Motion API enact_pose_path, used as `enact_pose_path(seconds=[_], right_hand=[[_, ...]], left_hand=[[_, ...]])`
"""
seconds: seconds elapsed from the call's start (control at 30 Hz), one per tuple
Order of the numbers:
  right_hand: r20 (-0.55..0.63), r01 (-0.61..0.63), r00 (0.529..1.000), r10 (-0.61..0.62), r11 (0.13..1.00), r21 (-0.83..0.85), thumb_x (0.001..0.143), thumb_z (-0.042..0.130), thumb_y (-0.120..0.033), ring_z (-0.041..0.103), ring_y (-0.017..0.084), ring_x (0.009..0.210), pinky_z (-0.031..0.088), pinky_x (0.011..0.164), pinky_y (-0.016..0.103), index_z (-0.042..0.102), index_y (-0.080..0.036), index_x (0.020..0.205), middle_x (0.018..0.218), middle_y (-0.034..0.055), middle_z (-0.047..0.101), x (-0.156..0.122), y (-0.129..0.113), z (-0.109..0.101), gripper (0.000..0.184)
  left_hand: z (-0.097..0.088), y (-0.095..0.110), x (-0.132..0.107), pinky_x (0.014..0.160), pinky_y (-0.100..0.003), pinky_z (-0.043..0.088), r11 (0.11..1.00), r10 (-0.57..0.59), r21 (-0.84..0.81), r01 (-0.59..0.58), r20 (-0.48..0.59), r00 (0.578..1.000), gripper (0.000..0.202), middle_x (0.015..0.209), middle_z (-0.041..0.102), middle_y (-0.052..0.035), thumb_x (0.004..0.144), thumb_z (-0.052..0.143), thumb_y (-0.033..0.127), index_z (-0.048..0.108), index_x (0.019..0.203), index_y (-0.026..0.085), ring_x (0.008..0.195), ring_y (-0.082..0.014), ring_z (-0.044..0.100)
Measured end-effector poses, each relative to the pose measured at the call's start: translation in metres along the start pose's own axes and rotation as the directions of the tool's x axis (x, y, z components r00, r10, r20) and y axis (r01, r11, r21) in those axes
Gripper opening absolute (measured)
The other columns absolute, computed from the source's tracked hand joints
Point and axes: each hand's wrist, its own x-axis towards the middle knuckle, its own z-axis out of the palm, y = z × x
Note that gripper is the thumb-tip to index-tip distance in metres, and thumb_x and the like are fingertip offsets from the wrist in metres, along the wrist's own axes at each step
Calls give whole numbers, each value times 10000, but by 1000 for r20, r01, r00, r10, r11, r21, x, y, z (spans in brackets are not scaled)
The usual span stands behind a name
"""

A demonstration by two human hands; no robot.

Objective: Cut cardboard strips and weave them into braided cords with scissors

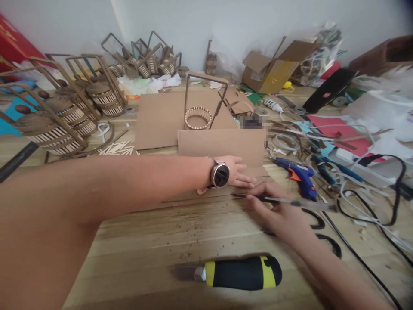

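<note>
My left hand (239, 171), with a watch on its wrist, lies flat with fingers spread on a brown cardboard piece (222, 141). A pen (292, 201) is pinched in my right hand (279, 213). Its tip touches or hovers just over the cardboard near the front edge; I cannot tell which. Behind the cardboard stands a small round bamboo-slat basket (198, 118) with a tall square handle, resting on a larger cardboard sheet (158, 118). Closest to me is a utility knife (241, 273) with a yellow and black grip. Scissors (332, 245) lie partly hidden by my right arm.
Several lidded slat lanterns (106, 97) stand at left, near loose wooden sticks (118, 147). To the right are a blue glue gun (301, 176), pliers (348, 172), tangled cords and red paper (342, 135). An open carton (274, 69) sits at the back.
</note>
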Motion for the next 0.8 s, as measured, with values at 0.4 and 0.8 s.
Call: enact_pose_path(seconds=[0.4,0.8], right_hand=[[134,16,991,-26,997,80,872,538,-366,651,185,730,510,618,293,591,-245,741,754,24,704,4,-12,34,186],[-178,-147,977,119,976,-159,828,609,-471,631,218,512,469,471,330,591,-306,745,615,24,687,-7,58,-71,186]], left_hand=[[-20,17,4,1228,-450,208,989,-81,143,48,234,969,1355,1675,227,2,280,940,278,417,1530,265,1466,-425,290],[2,-2,-3,1159,-521,295,984,115,145,-108,-41,992,1219,1614,372,-96,403,868,380,429,1525,198,1426,-453,372]])
